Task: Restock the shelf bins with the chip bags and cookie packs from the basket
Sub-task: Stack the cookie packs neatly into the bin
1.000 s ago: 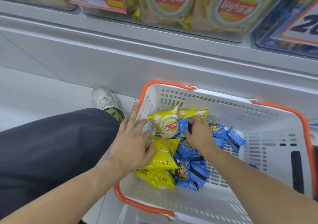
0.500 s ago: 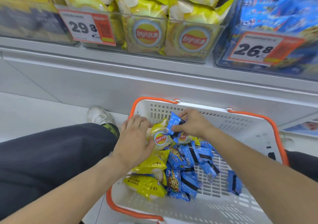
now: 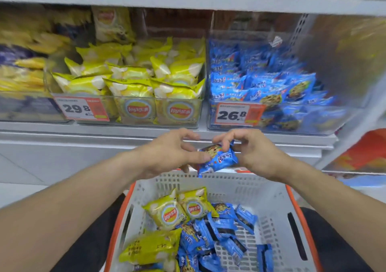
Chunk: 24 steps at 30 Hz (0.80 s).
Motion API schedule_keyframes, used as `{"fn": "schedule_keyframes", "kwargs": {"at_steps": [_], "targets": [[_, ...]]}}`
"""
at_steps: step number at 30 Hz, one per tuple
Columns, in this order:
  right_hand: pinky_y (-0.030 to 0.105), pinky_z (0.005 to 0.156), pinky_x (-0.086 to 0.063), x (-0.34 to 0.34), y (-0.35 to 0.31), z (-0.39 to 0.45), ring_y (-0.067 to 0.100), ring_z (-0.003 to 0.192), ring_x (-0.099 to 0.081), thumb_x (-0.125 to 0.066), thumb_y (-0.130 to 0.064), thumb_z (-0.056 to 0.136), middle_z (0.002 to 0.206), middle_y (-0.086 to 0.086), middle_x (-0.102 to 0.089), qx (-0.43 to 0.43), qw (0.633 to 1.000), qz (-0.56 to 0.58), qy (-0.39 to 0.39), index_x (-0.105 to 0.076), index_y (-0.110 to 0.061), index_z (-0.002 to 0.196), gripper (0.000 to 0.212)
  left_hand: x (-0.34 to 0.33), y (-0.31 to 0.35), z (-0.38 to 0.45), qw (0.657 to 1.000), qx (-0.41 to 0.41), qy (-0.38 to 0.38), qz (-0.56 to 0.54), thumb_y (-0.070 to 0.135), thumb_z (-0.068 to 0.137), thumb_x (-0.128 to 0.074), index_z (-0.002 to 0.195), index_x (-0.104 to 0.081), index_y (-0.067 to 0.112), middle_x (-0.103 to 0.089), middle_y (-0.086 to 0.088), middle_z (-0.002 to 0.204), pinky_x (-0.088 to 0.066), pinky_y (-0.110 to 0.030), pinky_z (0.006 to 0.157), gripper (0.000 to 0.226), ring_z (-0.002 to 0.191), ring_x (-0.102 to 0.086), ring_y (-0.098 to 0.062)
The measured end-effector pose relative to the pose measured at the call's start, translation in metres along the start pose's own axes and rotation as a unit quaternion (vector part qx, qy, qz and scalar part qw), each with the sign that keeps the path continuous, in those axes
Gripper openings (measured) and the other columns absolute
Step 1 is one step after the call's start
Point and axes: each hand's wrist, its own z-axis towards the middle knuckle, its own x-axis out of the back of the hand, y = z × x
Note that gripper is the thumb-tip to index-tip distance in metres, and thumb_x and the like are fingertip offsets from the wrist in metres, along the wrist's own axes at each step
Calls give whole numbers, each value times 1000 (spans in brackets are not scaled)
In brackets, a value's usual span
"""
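Our right hand (image 3: 253, 152) pinches a blue cookie pack (image 3: 218, 158) at its upper end, fingers curled over the wrapper's top edge and thumb beneath it, so the pack hangs tilted in the air just above the far rim of the basket (image 3: 269, 200). Our left hand (image 3: 167, 154) meets the same pack from the other side: its thumb lies against the pack's left edge while the other fingers are spread and loosely bent above it, not closed on anything. Both forearms reach forward over the basket, a white one with orange trim that sits low in front of us. Inside it, toward its left wall, lie yellow chip bags (image 3: 167, 214), two showing their round logos near the middle and another lying flat nearer to us; a heap of blue cookie packs (image 3: 217, 232) fills the middle, with one pack apart by the right wall. Beyond the hands, on the shelf, a clear bin (image 3: 133, 112) is packed with yellow chip bags behind a 29.8 price tag (image 3: 80, 108), and right beside it a second clear bin (image 3: 271, 117) holds blue cookie packs behind a 26.8 price tag (image 3: 236, 115).
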Motion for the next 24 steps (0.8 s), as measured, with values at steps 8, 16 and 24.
{"fn": "schedule_keyframes", "kwargs": {"at_steps": [8, 16, 24], "targets": [[18, 77, -55, 53, -17, -17, 10, 95, -72, -55, 21, 88, 102, -2, -76, 16, 999, 3, 30, -76, -9, 80, 38, -16, 20, 20, 997, -13, -66, -47, 9, 81, -79, 110, -67, 6, -66, -10, 72, -46, -28, 60, 31, 59, -57, -16], [30, 69, -60, 69, -21, -30, 18, 90, -71, -72, -32, 81, 106, 9, -73, -33, 972, 146, 182, -65, -10, 113, 40, -51, 40, 33, 983, -49, -28, -173, -3, 93, -60, 107, -59, 3, -66, -18, 89, -55, -28, 61, 15, 68, -65, -23], [43, 85, -56, 66, -10, -26, 29, 91, -64, -95, -32, 56, 103, 11, -65, 117, 938, 159, 283, -59, -28, 103, 59, -81, 65, 38, 970, -169, 60, -162, 3, 86, -71, 110, -60, 13, -73, -4, 97, -49, -19, 68, 28, 80, -68, -8]]}}
